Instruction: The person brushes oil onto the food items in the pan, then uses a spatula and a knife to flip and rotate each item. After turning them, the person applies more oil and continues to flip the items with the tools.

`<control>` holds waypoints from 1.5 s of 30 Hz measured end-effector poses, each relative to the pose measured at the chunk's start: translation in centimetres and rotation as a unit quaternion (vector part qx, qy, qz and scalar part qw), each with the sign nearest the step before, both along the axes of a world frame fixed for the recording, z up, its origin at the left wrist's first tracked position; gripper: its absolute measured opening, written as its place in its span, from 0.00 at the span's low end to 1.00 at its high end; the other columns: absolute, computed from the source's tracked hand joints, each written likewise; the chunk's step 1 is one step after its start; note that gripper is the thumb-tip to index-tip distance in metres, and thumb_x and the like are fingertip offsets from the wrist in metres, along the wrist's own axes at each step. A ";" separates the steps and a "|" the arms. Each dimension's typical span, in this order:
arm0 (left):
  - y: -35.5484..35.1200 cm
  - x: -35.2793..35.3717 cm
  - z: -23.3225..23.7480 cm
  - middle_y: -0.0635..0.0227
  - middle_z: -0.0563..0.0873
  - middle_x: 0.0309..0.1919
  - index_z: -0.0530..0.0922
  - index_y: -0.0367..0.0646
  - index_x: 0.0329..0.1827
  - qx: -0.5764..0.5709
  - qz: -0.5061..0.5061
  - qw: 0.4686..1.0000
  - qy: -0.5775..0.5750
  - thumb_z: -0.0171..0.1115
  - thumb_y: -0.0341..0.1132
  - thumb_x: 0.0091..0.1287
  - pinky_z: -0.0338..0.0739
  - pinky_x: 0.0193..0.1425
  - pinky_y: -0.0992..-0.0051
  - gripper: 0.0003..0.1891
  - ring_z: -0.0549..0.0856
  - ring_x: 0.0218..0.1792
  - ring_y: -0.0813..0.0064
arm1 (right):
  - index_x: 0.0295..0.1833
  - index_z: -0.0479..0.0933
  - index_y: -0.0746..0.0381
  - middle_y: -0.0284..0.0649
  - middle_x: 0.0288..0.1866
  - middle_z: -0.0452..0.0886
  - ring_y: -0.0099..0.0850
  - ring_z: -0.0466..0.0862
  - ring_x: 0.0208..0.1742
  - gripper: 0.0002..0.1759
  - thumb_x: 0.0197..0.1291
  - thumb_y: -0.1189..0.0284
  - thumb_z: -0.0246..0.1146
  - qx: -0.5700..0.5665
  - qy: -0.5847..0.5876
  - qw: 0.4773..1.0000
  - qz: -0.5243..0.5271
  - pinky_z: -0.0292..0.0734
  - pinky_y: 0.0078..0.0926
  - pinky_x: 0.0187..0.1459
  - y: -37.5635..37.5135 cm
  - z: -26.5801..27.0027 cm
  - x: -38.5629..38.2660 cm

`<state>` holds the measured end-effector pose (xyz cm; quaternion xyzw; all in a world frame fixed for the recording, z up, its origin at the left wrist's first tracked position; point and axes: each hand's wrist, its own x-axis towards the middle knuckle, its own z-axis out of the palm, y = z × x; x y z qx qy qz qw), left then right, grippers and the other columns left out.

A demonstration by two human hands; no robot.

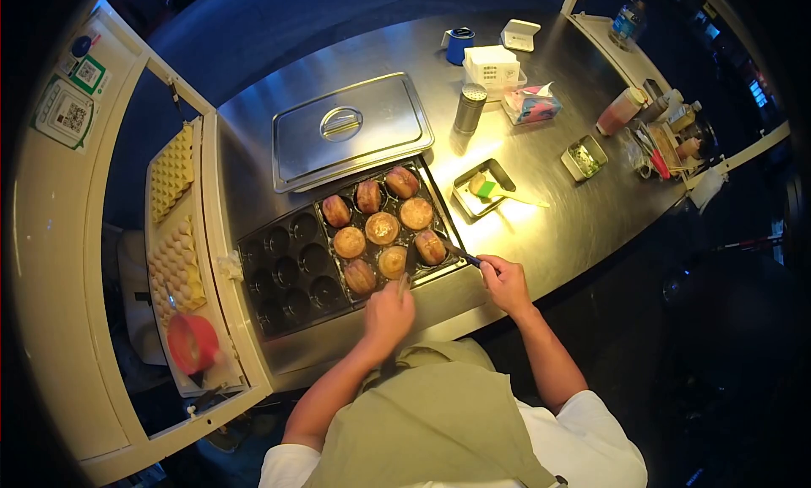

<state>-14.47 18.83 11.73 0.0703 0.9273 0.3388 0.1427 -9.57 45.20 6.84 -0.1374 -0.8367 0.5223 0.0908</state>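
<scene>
Several round browned cakes fill the moulds of a black griddle (296, 306). My left hand (390, 317) is closed on a slim metal tool (411, 262) whose dark blade reaches up between two cakes. Held in my closed right hand (504, 284) is a thin dark-handled tool (463, 253), its tip against a cake (430, 247) at the right edge. That cake is tilted on its side between the two tools. Beside it, a pale golden cake (392, 262) lies flat. Along the back row, cakes such as this one (368, 196) stand on edge.
Behind the griddle lies a lidded steel tray (351, 129). A small oil dish (484, 189) with a brush stands to the right, near a metal shaker (470, 108) and tissue pack (531, 105). At left are egg trays (176, 260) and a red bowl (193, 343).
</scene>
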 end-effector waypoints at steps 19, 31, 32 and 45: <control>0.4 -0.1 0.5 0.41 0.86 0.29 0.83 0.37 0.43 0.039 0.014 0.999 0.017 0.59 0.39 0.68 0.80 0.44 0.45 0.13 0.86 0.35 0.37 | 0.51 0.86 0.70 0.32 0.22 0.80 0.18 0.77 0.23 0.13 0.72 0.73 0.61 0.003 -0.013 1.000 0.003 0.72 0.21 0.28 -0.5 -0.1 -0.1; -4.5 2.7 0.8 0.49 0.86 0.26 0.84 0.37 0.43 0.124 0.114 0.986 0.018 0.61 0.39 0.70 0.80 0.34 0.59 0.13 0.87 0.26 0.52 | 0.49 0.87 0.68 0.42 0.24 0.84 0.26 0.81 0.22 0.10 0.67 0.77 0.64 0.106 0.066 0.991 0.048 0.75 0.25 0.28 -2.8 7.1 -0.9; -5.2 2.9 0.2 0.49 0.86 0.26 0.84 0.37 0.43 0.124 0.113 0.986 0.017 0.61 0.39 0.70 0.80 0.34 0.59 0.13 0.87 0.26 0.52 | 0.50 0.87 0.67 0.46 0.26 0.85 0.31 0.82 0.22 0.10 0.65 0.77 0.65 0.125 0.071 0.985 0.096 0.77 0.27 0.28 -3.5 7.7 -1.5; -6.6 3.1 0.4 0.72 0.76 0.17 0.79 0.45 0.37 0.311 0.248 0.863 -0.312 0.56 0.39 0.74 0.53 0.15 0.79 0.10 0.65 0.12 0.84 | 0.34 0.89 0.66 0.34 0.19 0.80 0.24 0.78 0.21 0.14 0.65 0.67 0.63 0.011 -0.070 0.973 0.217 0.73 0.28 0.27 -3.4 1.6 -13.0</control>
